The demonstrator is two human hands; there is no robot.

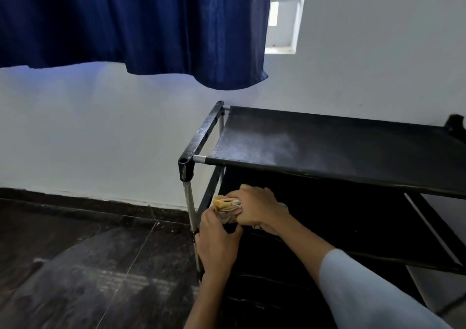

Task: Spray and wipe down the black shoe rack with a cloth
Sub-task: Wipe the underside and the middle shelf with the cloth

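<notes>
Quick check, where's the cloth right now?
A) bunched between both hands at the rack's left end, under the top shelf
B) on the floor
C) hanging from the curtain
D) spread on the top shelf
A: the yellowish cloth is gripped by the left hand and right hand, below the top shelf of the black shoe rack.

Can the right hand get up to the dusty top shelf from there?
Probably yes. The right hand grips the cloth just under the top shelf, whose front edge is open with nothing lying on it.
</notes>
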